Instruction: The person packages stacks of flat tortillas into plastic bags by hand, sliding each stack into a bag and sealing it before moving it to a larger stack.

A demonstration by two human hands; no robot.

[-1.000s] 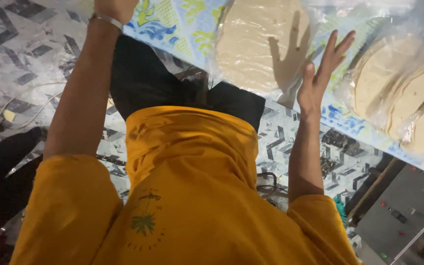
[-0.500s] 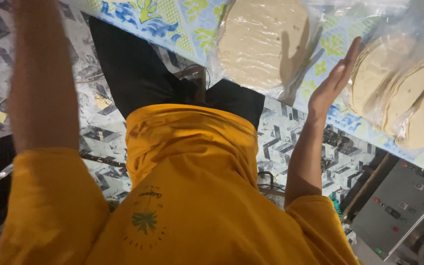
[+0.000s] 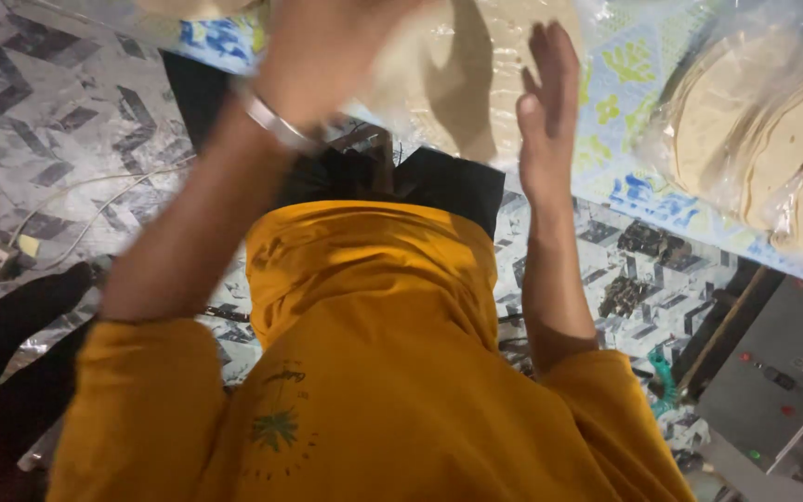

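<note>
While the camera looks straight down the person's yellow shirt, both arms reach up toward the table edge at the top of the view.

Left hand: the left hand is blurred at the top of the view, a metal bangle on its wrist. It lies over the near part of the flatbread stack — I cannot tell whether the fingers close on anything or merely rest there.

Right hand: the right hand is flat and wide open, fingers straight and together, palm turned toward the stack. It stands just beside the stack's right side; whether it touches the wrap cannot be told. It holds nothing.

Flatbread stack: pale round flatbreads under clear plastic wrap, lying at the near edge of the table, between the two hands.

Second stack: more bagged flatbreads overlap toward the table's right end, well apart from both hands.

Table cover: a light cloth with blue and yellow-green prints.

Below the table: black trousers over a grey patterned floor — a white cable trails at the left, and a grey control box with small buttons sits at the lower right.
</note>
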